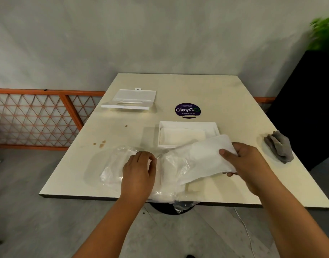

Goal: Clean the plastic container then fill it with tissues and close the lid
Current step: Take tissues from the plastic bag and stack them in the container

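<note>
The desk (234,101) runs out past the frame's right edge. My left hand (138,172) hides part of the clear plastic wrap (111,164), its grip apparently pinching the film. The open container (189,135) sits mid-desk, some tissue inside, its lid (131,99) well apart. My right hand (247,161) grips a tissue stack (202,161) just beside the container. A grey cloth (279,146) lies rightward.
</note>
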